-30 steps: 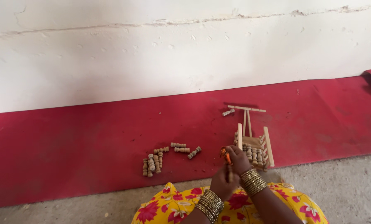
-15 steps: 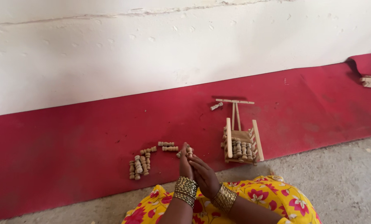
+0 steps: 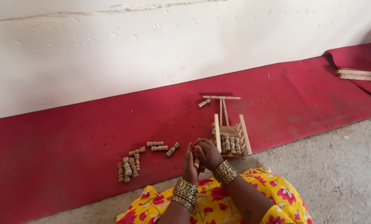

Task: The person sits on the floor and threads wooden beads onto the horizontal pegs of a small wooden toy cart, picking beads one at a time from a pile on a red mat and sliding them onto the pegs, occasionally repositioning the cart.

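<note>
Both hands, left hand (image 3: 190, 162) and right hand (image 3: 208, 152), close around one turned wooden spindle (image 3: 196, 162) beside the small wooden frame (image 3: 230, 139), which already holds several; many loose spindles (image 3: 129, 166) lie left of it.

Two hands were in view, the left hand (image 3: 190, 162) and the right hand (image 3: 208, 153), meeting around one small turned wooden peg (image 3: 196, 162). One stack of gold bangles sat on each wrist, two stacks in all. One small wooden cart frame (image 3: 230, 135) stood at 1 o'clock from the hands. One lone peg (image 3: 203, 103) lay at 12 o'clock. One loose group of pegs (image 3: 146, 157) lay at 9 o'clock, roughly a dozen; exact number not determinable. One red carpet strip (image 3: 69, 141) was present. One bundle of wooden slats (image 3: 359, 74) lay at 2 o'clock.
</note>
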